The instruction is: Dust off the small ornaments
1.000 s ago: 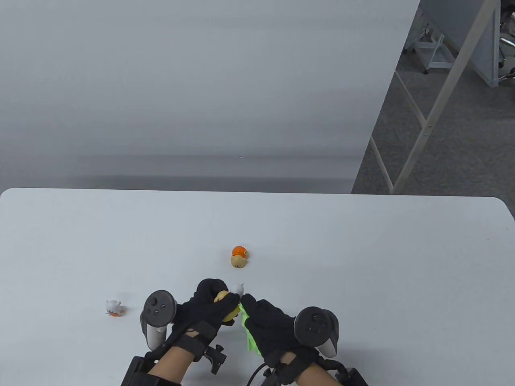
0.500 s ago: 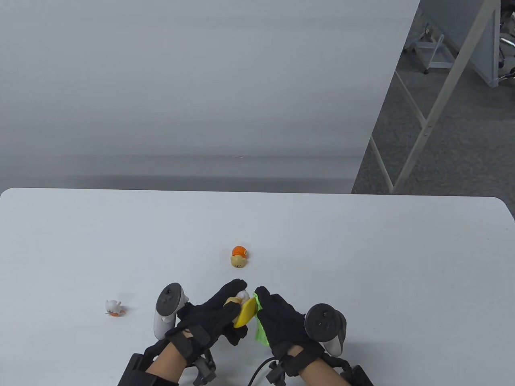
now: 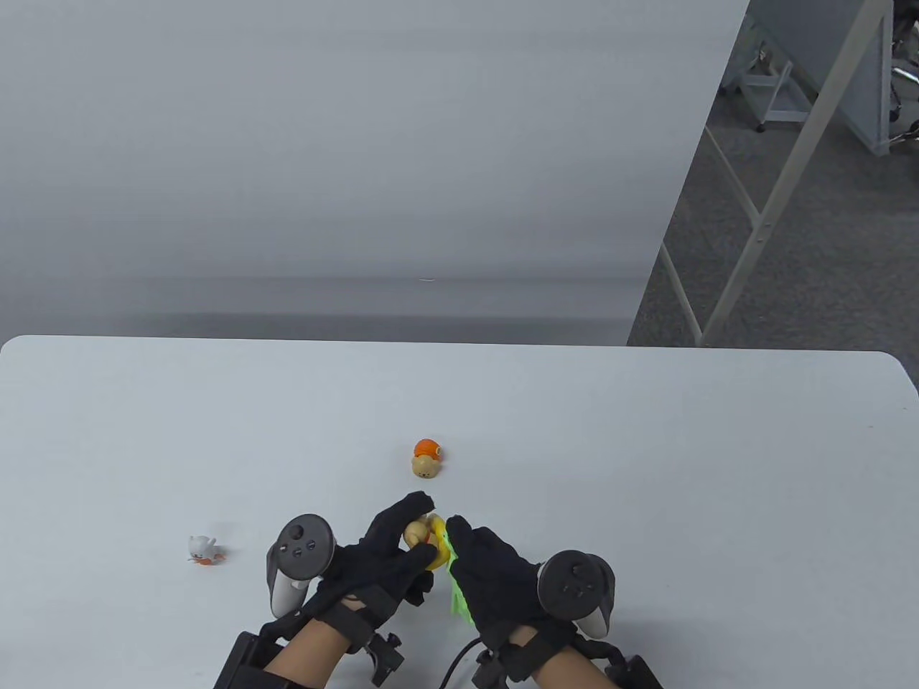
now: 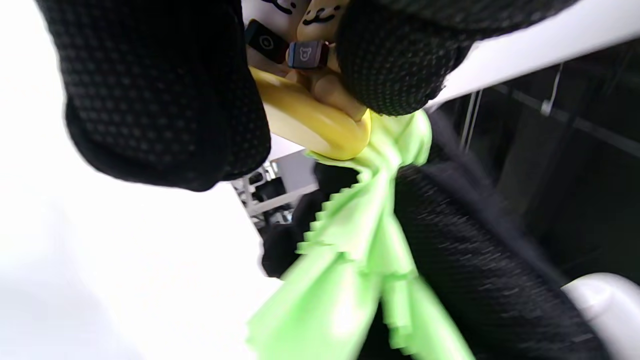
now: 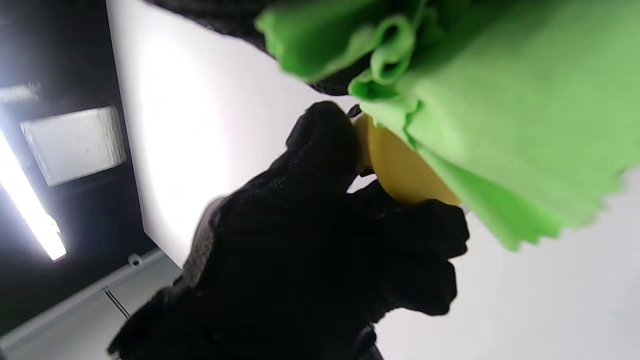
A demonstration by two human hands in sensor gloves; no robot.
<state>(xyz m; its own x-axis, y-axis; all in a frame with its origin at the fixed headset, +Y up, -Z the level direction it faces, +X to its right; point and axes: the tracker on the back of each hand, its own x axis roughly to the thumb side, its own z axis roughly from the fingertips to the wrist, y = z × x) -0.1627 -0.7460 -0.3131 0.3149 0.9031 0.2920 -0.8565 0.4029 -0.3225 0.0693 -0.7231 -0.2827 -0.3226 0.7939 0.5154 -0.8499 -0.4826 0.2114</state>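
Observation:
My left hand [image 3: 402, 545] grips a small yellow and tan ornament [image 3: 425, 540] above the table near the front edge. It shows as a yellow base with tan figures in the left wrist view [image 4: 320, 120] and as a yellow curve in the right wrist view [image 5: 400, 170]. My right hand [image 3: 488, 567] holds a bright green cloth [image 3: 456, 596] and presses it against the ornament's right side. The cloth fills the left wrist view's bottom [image 4: 350, 270] and the right wrist view's top [image 5: 500, 110].
An orange and tan ornament [image 3: 426, 458] sits on the white table [image 3: 646, 445] just beyond my hands. A small white and orange ornament [image 3: 202, 549] lies at the left. The table's far edge meets a grey wall; a floor with frames lies at the right.
My left hand has turned the ornament in its grip, showing its yellow base and then its tan top. My right hand with the cloth has shifted along its right side.

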